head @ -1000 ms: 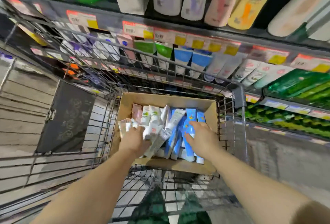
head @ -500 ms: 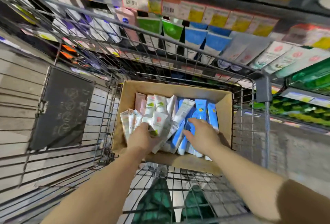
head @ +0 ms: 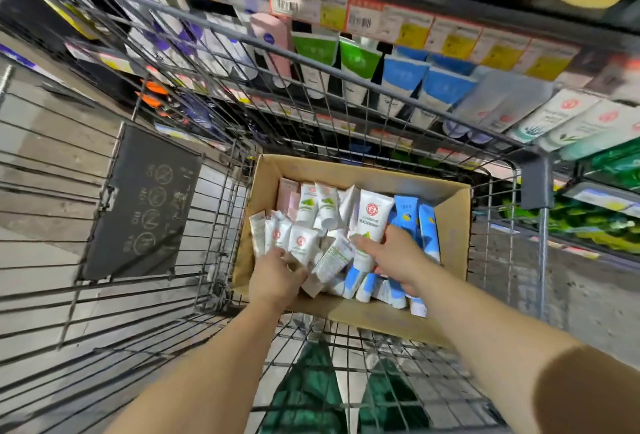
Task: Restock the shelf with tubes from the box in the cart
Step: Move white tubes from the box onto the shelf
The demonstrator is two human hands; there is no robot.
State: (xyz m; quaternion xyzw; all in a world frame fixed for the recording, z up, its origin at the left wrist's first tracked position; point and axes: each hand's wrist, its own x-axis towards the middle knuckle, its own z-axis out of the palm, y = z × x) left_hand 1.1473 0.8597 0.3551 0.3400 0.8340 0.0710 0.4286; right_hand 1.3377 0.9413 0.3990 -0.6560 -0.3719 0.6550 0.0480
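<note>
Box: a brown cardboard box point(head: 450, 225) sits in the wire cart point(head: 214, 191), a bit right of the middle of the frame. Its top is open.
Tubes: many tubes point(head: 311, 205) lie in a messy pile in the box. The white ones are on the left side and in the middle. The blue ones point(head: 427, 225) are on the right side.
Left hand: the left hand point(head: 277, 277) reaches into the lower left part of the box. Its fingers point(head: 289, 257) are curled down onto the small white tubes. I cannot tell if they pinch one.
Right hand: the right hand point(head: 398, 257) is in the lower right part of the box. Its fingers point(head: 363, 243) are curled on a tall white tube with a red dot point(head: 370, 215). The thumb side is hidden, so I cannot tell if it really holds it.
Shelf: the shelf point(head: 381, 18) runs across the top of the frame, behind the cart. Green, blue, pink and white tubes stand on it in rows. Price tags point(head: 360, 16) in red and yellow hang along its edge.
Cart sign: a dark sign point(head: 142, 201) with round marks hangs on the cart wall at the left of the frame.
</note>
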